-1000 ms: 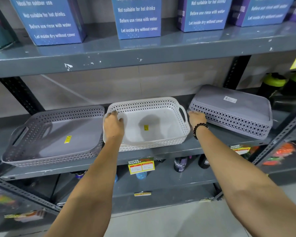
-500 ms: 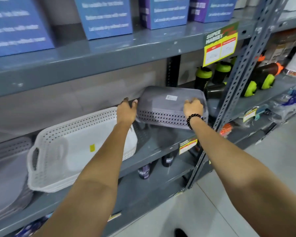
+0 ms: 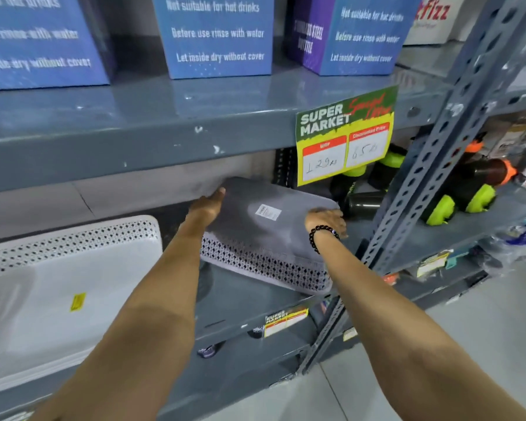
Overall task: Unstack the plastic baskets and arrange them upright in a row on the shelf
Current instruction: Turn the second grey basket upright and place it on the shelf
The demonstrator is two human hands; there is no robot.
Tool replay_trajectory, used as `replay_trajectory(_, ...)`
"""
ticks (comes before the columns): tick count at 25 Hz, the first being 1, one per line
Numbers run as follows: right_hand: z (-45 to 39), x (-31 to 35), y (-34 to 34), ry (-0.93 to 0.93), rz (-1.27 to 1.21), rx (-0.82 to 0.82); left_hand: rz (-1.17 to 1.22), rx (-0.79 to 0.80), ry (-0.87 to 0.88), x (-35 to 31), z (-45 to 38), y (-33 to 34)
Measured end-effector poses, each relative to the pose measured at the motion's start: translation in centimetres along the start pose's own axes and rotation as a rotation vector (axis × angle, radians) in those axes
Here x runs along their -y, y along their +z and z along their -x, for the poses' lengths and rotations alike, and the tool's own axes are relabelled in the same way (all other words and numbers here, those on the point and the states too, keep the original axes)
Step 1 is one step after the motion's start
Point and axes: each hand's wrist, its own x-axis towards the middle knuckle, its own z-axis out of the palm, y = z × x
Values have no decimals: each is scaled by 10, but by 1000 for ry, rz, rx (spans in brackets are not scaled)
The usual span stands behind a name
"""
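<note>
A grey perforated plastic basket (image 3: 264, 235) is upside down on the middle shelf (image 3: 249, 305), its near edge tilted toward me and a white label on its flat bottom. My left hand (image 3: 208, 203) grips its far left corner. My right hand (image 3: 327, 220), with a black bead bracelet at the wrist, holds its right end. A white perforated basket (image 3: 73, 275) stands upright on the same shelf to the left, a yellow sticker inside it.
A grey steel upright (image 3: 419, 183) rises just right of the grey basket. Black and green bottles (image 3: 456, 196) lie behind it. A yellow price sign (image 3: 345, 138) hangs from the upper shelf, which carries blue boxes (image 3: 216, 34). Floor lies at bottom right.
Both hands left the white basket and took hold of the upside-down grey basket. My view swung right and closer; the grey upright basket at far left dropped out of sight.
</note>
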Motion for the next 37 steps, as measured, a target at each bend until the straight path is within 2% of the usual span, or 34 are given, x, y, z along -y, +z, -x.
replay_trajectory(2, -2, 2, 4, 4, -21, -12, 78, -11, -37, 4, 0, 5)
replay_trajectory(5, 3, 8, 1, -96, -121, -72, 334, -148, -104, 16, 14, 6)
replay_trajectory(10, 33, 29, -25, -417, -850, -203, 1089, -509, 62, 41, 48, -14)
replay_trajectory(11, 38, 30, -29, -408, -978, -182, 1196, -535, 64, 47, 58, -21)
replay_trajectory(13, 40, 26, -31, -232, -1145, -18, 1298, -444, 30, 63, 66, -32)
replay_trajectory(15, 42, 10, -32, -67, -1101, 142, 1226, -301, -6, 76, 76, -39)
replay_trajectory(17, 40, -6, -31, -20, -1001, 198, 1052, -206, -45, 82, 84, -40)
replay_trajectory(21, 41, -17, -35, 30, -989, 184, 789, -223, -133, 79, 85, -44)
replay_trajectory(22, 41, -19, -35, 33, -987, 180, 673, -232, -141, 77, 87, -45)
replay_trajectory(25, 46, -29, -33, 49, -1003, 195, 117, -347, -109, 73, 102, -44)
replay_trajectory(28, 46, -40, -28, 57, -910, 167, -167, -391, -55, 76, 113, -34)
replay_trajectory(32, 39, -50, -25, 30, -603, 121, -331, -389, -30, 86, 122, -19)
replay_trajectory(37, 32, -65, -20, -9, -386, 135, -395, -382, 4, 96, 131, -4)
